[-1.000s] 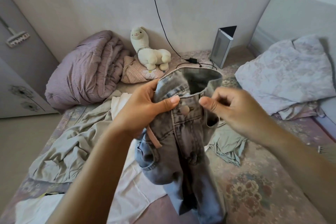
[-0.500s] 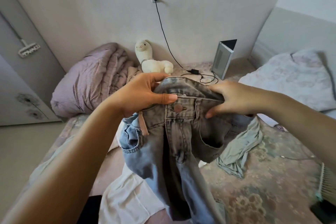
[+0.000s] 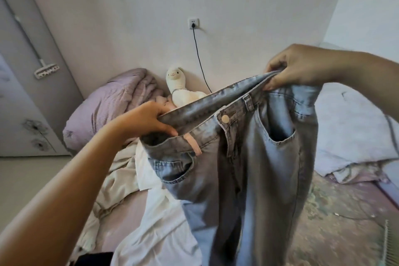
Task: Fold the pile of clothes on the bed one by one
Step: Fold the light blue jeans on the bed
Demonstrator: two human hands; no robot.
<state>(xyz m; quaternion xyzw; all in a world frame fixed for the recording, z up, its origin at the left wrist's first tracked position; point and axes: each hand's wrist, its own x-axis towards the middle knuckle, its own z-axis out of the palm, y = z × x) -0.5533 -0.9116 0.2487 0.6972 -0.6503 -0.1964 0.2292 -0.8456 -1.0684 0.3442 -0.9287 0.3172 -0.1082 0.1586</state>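
A pair of light blue-grey jeans [image 3: 254, 164] hangs in the air over the bed, front side toward me, button fastened. My left hand [image 3: 146, 120] grips the left end of the waistband. My right hand [image 3: 295, 67] grips the right end, held higher, so the waistband is stretched and slanted. The legs drop out of view at the bottom. Under the jeans lie a white garment [image 3: 159, 233] and a beige garment [image 3: 116, 181] on the bed [image 3: 336, 235].
A rolled purple quilt [image 3: 108, 106] and a white plush llama [image 3: 179, 86] sit against the wall. A pale floral pillow [image 3: 354, 127] lies at the right. A black cable [image 3: 199, 58] runs down from the wall socket. A grey wardrobe [image 3: 23, 93] stands at the left.
My hands have spread apart along the waistband and lifted the jeans; the right hand rose up and to the right. The view tilted upward.
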